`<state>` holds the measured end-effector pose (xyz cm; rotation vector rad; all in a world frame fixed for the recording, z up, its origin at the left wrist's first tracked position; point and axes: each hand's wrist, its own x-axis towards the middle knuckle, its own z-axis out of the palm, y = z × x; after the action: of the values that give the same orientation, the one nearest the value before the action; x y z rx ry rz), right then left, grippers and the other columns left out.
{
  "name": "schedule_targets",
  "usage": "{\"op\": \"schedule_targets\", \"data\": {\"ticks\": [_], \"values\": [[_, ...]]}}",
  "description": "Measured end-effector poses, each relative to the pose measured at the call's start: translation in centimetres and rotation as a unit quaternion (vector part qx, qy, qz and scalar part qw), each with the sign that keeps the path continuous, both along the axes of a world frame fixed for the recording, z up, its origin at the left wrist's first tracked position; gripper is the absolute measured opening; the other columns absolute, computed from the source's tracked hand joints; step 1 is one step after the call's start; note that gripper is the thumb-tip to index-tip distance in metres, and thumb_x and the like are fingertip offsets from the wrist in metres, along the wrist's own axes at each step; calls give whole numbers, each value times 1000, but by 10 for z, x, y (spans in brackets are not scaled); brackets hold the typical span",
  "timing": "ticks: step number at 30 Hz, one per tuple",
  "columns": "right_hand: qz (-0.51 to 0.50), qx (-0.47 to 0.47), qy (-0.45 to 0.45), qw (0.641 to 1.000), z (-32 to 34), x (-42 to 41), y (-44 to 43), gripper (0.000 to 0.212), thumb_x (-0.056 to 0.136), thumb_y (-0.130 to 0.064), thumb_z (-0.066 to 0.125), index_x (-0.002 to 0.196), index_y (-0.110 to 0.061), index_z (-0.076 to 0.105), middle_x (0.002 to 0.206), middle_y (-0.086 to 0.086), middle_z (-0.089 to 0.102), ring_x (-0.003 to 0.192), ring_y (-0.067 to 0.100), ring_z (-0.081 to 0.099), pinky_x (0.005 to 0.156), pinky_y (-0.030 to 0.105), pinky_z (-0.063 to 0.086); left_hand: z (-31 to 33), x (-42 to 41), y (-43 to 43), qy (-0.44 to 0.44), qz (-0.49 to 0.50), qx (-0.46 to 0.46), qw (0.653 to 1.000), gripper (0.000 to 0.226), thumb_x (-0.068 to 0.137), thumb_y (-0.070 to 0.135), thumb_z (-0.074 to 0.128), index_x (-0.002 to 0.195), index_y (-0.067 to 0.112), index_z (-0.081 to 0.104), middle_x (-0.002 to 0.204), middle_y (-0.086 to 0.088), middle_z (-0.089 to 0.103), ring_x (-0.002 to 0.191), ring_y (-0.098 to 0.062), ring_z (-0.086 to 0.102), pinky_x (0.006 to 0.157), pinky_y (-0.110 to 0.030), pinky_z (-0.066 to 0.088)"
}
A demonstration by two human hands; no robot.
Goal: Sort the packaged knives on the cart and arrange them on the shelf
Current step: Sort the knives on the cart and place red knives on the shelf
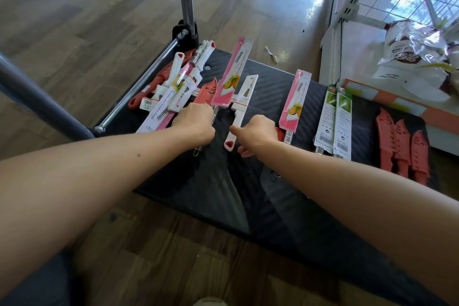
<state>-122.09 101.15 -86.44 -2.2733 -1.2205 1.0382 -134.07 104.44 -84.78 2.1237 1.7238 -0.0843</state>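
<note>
A person's left hand [196,119] curls around the steel handle of a pink-packaged knife [233,74] lying toward the cart deck's [223,194] far edge. The right hand [258,131] hovers beside a white knife [238,107], its grip unclear.

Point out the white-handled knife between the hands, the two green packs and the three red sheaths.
white-handled knife [237,117]: head view, upper handle.
green packs [326,119]: head view, left pack's card.
red sheaths [401,141]: head view, middle sheath's blade part.
</note>
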Motion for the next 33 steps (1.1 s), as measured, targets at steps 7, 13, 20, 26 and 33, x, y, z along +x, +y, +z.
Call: {"op": "schedule_targets", "data": {"ticks": [7,13,20,26,33], "values": [[16,4,-21,1000,9,17,-4,34,92,-30,56,70,-5,63,58,5,62,64,21,70,69,33,61,0,12,0,1,-15,8,1000,35,87,13,56,58,12,36,70,-6,46,74,-25,49,60,-32,37],[2,43,-50,998,18,55,-13,31,88,-27,56,67,-6,65,68,9,69,71,25,72,75,39,59,3,35,-6,-19,-44,3,999,28,87,12,56,63,9,42,68,-5,47,78,-29,54,60,-32,38],[-50,51,-68,995,26,108,-35,34,88,-34,59,61,-14,58,69,11,69,72,26,72,76,41,59,10,83,-24,-50,-61,-6,997,26,87,14,56,65,8,42,82,-11,49,84,-33,54,66,-32,38],[-67,33,-88,993,24,144,-58,30,86,-29,59,62,-11,60,76,12,70,74,28,71,77,43,58,12,128,-34,-63,-82,-35,994,34,84,11,56,57,13,36,62,-5,42,73,-28,48,62,-33,36],[-77,36,-63,994,26,160,-57,30,86,-26,58,61,-9,60,65,10,67,69,27,72,74,41,60,3,138,-39,-42,-68,-36,996,25,87,13,55,65,7,42,86,-14,52,82,-33,52,65,-32,37]]}}
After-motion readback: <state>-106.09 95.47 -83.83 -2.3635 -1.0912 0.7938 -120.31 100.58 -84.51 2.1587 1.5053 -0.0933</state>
